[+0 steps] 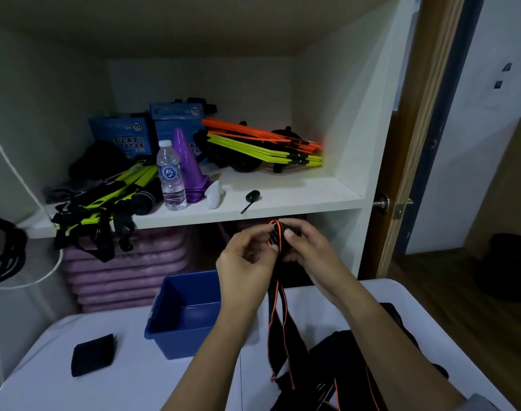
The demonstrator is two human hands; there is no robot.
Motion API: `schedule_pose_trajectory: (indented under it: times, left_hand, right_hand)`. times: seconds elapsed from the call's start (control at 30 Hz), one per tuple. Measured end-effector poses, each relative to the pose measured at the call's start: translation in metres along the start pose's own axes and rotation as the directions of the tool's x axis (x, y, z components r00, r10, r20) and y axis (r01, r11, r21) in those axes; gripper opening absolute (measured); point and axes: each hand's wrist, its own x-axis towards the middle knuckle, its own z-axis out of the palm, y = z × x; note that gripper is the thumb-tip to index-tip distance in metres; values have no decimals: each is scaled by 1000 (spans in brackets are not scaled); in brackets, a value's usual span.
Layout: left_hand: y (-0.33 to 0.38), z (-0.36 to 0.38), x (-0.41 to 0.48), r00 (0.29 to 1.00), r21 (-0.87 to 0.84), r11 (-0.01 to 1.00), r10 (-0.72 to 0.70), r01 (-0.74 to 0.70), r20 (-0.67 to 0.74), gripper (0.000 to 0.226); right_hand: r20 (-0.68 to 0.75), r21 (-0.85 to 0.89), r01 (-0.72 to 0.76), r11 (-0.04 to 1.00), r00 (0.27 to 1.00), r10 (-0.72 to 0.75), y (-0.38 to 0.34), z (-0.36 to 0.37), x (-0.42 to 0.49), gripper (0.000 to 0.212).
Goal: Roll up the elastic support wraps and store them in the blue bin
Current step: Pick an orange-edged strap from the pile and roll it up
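White surface [134, 390], shelf [297, 197] behind: rolling just begun.
Pinched between left hand [247, 262] and right hand [309, 250]: part-rolled wrap [278, 235], tail hanging; blue bin [176, 336] looks empty; more wraps [342, 366] wait.

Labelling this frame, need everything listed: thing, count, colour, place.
table: 1, white, foreground
shelf: 1, white, behind table
support wrap: 1, black, orange edging, part-rolled, held up
blue bin: 1, blue, table, left of wrap
wrap pile: count unclear, black, table right
folded pad: 1, black, table left
water bottle: 1, clear, shelf
cones: 1 stack, purple, shelf
boxes: 2, blue, shelf back
slats: bundles, orange, yellow-green, shelf right
mats: 1 stack, purple, under shelf
left hand: grips wrap
right hand: grips wrap
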Motion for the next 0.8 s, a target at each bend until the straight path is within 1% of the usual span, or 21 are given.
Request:
schedule_pose_trajectory:
  times: [0.1, 0.17, 0.2, 0.27, 0.3, 0.33, 0.47, 0.57, 0.63, 0.7, 0.73, 0.77, 0.8]
  left_hand:
    - [2, -3, 2, 991, -189, 973, -124, 133, 56, 28]
    - [0, -4, 3, 978, -260, 943, -199, 208, 61, 24]
    - [-2, -5, 4, 974, -275, 935, -219, 226, 57, 24]
    - [-4, -8, 6, 971, -276, 931, -231, 240, 66, 24]
    - [-4, -9, 7, 969, -276, 928, -235, 249, 82, 23]
    - [-4, -10, 7, 965, -279, 924, -242, 262, 103, 22]
    - [-3, -12, 8, 942, -297, 897, -283, 327, 182, 22]
    - [-6, -14, 11, 944, -283, 907, -260, 311, 204, 26]
    - [-11, -16, 13, 956, -177, 949, -226, 259, 187, 29]
    - [-18, -19, 14, 983, 28, 989, -149, 147, 108, 31]
    - [-22, -20, 14, 995, 169, 983, -79, 68, 57, 33]
    - [-25, -22, 14, 1000, 301, 953, -10, 5, 15, 37]
    - [-28, -24, 13, 999, 384, 923, 35, -27, -14, 40]
  right_hand:
    - [21, -138, 31, 990, 999, -29, 0, -1, -2, 27]
    - [87, -164, 42, 986, 996, -28, -2, -3, -5, 32]
    - [123, -187, 39, 982, 992, -16, -3, -4, -7, 36]
    - [162, -306, 41, 951, 987, 10, -1, -6, -10, 55]
    - [159, -364, 54, 930, 987, 5, 3, -7, -11, 62]
    - [144, -394, 72, 916, 989, -16, 6, -6, -11, 65]
    - [86, -401, 90, 912, 994, -61, 19, -2, -11, 58]
    - [29, -388, 86, 918, 996, -81, 20, -2, -10, 51]
    - [-11, -406, 109, 908, 992, -124, 17, -1, -8, 47]
    - [-24, -449, 160, 879, 981, -191, 15, -1, -6, 43]
    - [-24, -456, 177, 872, 977, -211, 14, 0, -5, 40]
    - [-23, -448, 189, 874, 975, -223, 13, 0, -5, 38]
    - [-19, -432, 198, 880, 973, -228, 13, -1, -5, 38]
